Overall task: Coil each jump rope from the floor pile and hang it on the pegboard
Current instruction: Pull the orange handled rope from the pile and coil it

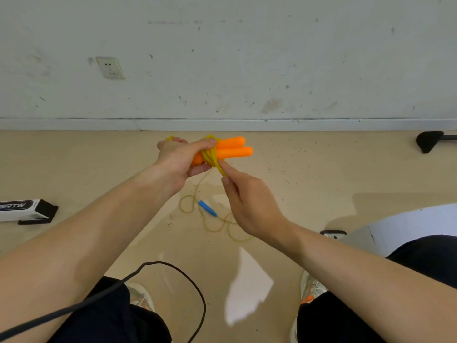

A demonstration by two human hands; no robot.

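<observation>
Left hand (pixel 178 159) grip curled round both orange handles (pixel 232 148), held above floor (pixel 99 157), long axis pointing right, w/ yellow cord (pixel 210 155) wrapped on. Right hand (pixel 247 199), just below-right, pinches cord's loose end.

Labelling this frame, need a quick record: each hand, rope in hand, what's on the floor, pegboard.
left hand: grips two orange handles, side by side
right hand: pinches yellow cord just below the handles
coil: cord wound round handles; one strand trails down toward the floor
floor: blue handle amid loose rope, uncoiled
pegboard: not in view
other: black cable near feet, white box at left
</observation>
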